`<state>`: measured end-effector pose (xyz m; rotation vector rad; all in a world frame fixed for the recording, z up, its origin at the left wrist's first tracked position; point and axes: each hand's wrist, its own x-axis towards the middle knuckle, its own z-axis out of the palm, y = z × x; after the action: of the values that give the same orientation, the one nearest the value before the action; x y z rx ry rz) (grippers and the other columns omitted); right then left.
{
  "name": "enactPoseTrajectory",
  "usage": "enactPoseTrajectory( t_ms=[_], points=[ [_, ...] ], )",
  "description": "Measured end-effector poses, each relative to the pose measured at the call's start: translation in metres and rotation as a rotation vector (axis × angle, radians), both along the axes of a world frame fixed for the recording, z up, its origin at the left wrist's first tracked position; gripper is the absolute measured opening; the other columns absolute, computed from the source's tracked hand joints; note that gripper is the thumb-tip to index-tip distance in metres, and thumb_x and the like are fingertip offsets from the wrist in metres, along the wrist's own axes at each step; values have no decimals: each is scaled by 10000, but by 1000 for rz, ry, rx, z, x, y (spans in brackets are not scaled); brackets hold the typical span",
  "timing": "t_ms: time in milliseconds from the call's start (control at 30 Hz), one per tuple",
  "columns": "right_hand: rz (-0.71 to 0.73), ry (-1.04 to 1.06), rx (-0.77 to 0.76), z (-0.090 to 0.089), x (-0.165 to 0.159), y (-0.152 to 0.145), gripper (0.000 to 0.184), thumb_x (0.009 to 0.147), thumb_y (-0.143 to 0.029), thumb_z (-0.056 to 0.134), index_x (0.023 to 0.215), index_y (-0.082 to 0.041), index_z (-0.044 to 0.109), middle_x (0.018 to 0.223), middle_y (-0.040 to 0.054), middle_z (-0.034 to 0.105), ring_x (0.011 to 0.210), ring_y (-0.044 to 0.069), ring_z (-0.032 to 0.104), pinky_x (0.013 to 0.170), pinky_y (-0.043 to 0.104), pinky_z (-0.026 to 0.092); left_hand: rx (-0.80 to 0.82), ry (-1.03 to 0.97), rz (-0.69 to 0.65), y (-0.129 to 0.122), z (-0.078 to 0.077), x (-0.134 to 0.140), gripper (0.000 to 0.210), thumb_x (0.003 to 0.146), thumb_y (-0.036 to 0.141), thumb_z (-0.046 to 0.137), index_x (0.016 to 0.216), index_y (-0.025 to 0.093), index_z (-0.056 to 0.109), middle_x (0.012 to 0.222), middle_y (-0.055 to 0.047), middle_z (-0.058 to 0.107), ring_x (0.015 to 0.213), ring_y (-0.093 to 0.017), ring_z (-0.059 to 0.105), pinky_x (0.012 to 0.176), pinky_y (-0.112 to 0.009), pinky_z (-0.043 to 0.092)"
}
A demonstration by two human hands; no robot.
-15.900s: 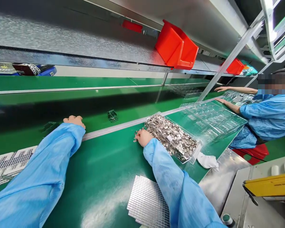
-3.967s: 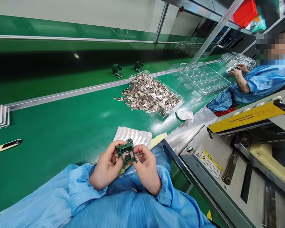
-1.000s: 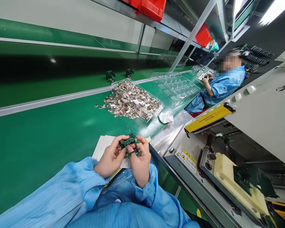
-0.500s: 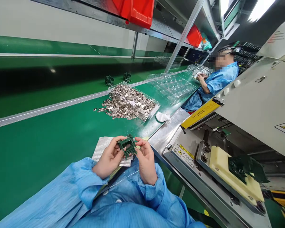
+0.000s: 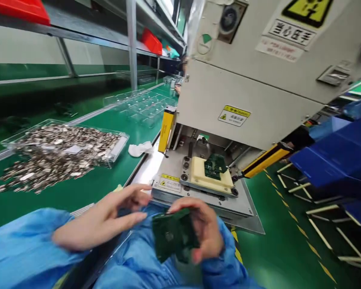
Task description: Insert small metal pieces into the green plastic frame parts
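— Over my lap, what's different now?
— Half a second ago both hands pinched the green board; now only my right hand [image 5: 203, 230] grips the green board [image 5: 174, 239], blurred, and my left hand [image 5: 108, 218] has let go, fingers spread flat beside it.
— Surroundings?
— View has swung to the grey press [image 5: 258, 72]; another board [image 5: 215, 165] sits on its cream block [image 5: 204, 178]. Shiny metal bits [image 5: 54, 154] heap on the green table [image 5: 93, 188].

Left hand [image 5: 108, 218] lies flat with fingers extended; right hand [image 5: 203, 228] curls closed, gripping.

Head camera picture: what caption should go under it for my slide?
Right hand holds a green part, left hand open beside it, facing a press with another green part inside.
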<state>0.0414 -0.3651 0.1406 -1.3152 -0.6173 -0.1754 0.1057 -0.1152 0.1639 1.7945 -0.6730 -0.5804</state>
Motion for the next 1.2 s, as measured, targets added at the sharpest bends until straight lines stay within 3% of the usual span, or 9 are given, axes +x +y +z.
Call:
enactPoseTrajectory(
  t_ms=[200,300,400,500,633,800,900,1067,1200],
  points=[
    [-897,-50,210,-4,-45,-91,625,843,-548,756,1302,-167,572,1251,132,535,1142,305,536,963,428,491,-15,-572,-73,-157,37,56,737,762,436,682,1394,159,422,1435,-152,456,1321,-299,436,1117,-445,353],
    [-1037,-48,201,-7,-49,-115,514,901,-443,686,1309,-159,558,1355,123,455,1236,307,459,1027,451,439,54,-498,-47,-209,43,66,841,729,410,727,1427,101,374,1427,-193,455,1317,-329,441,1111,-453,356],
    [-1009,-31,119,-6,-40,-127,492,902,-407,689,1306,-168,544,1388,122,422,1242,308,456,1016,446,455,29,-400,2,-227,46,70,823,715,374,745,1409,90,405,1342,-190,539,1245,-334,510,1063,-461,409],
    [-953,-51,7,2,-17,-132,555,910,-436,682,1352,-167,480,1379,137,429,1270,312,423,1049,467,423,-136,-289,73,-211,47,69,834,671,411,772,1382,127,441,1249,-153,594,1144,-290,581,1011,-430,466],
    [-817,-7,-278,17,26,-136,640,881,-494,715,1366,-172,448,1312,135,490,1216,285,481,1049,417,436,-205,-115,137,-148,38,55,733,638,446,788,1255,156,517,1110,-100,617,1052,-253,621,994,-419,487],
    [-578,-12,-555,34,57,-138,588,925,-548,650,1338,-172,463,1224,113,551,1149,247,532,1018,363,456,-34,36,131,-50,-2,32,631,665,416,792,1197,216,518,1184,-73,611,1159,-277,583,1053,-416,455],
    [-579,-14,-674,38,56,-137,597,961,-573,578,1378,-171,434,1265,113,531,1194,251,500,1050,380,423,61,75,137,-18,-32,27,666,653,434,791,1226,240,513,1302,-87,556,1279,-317,492,1101,-443,400],
    [-979,-102,-843,13,21,-149,640,954,-625,509,1393,-160,470,1379,113,434,1309,288,362,1148,468,252,38,77,140,-20,-58,34,643,661,499,764,1196,237,522,1489,-123,360,1409,-332,312,1124,-507,324],
    [-1485,103,-658,-31,-38,-166,727,861,-733,538,1238,-114,598,1240,151,534,1184,380,457,1071,594,292,18,87,44,-34,-59,41,644,620,420,805,1168,202,546,1526,-144,301,1418,-304,301,1137,-482,291]
  ],
)
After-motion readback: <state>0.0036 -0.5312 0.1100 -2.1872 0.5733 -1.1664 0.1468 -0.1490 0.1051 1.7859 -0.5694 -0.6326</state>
